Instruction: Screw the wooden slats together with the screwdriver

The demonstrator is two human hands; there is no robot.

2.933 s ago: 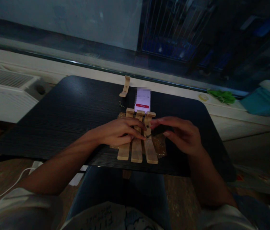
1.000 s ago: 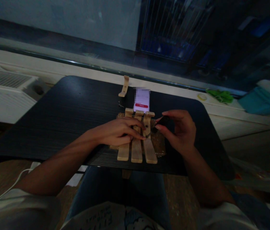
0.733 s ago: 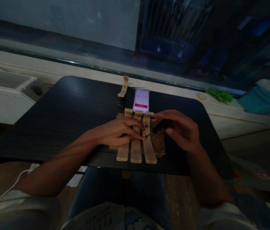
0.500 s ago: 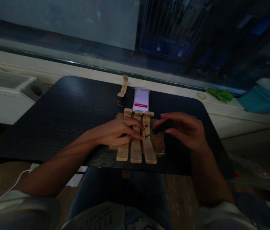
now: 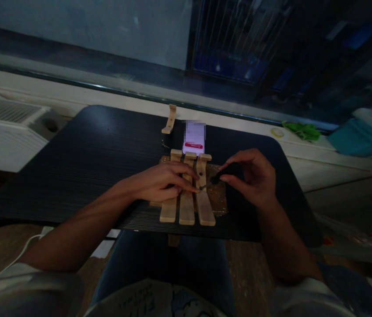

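Note:
Three bent wooden hooks point(image 5: 187, 211) lie side by side near the table's front edge. Across them rests my left hand point(image 5: 162, 180), its fingers stretched out and spread; two fingertips touch the rightmost hook point(image 5: 206, 207) below its dark hole. My right hand point(image 5: 255, 176) pinches the dark handle of a screwdriver point(image 5: 228, 171) between thumb and fingers. The thin shaft points left at the rightmost hook, its tip near my left fingertips. Whether a screw sits at that tip is too dark to tell. A brown, shiny, flat packet point(image 5: 219, 200) lies under the hooks.
A lit phone point(image 5: 194, 136) stands just behind the hooks. Farther back lies another wooden hook point(image 5: 170, 121), with a small thin item point(image 5: 165, 144) before it. The black table point(image 5: 83, 163) meets a window sill bearing a green bundle point(image 5: 301, 130) and a teal container point(image 5: 364, 134).
My right hand has turned slightly and its fingers have shifted around the screwdriver handle. The left hand and the hooks look unmoved.

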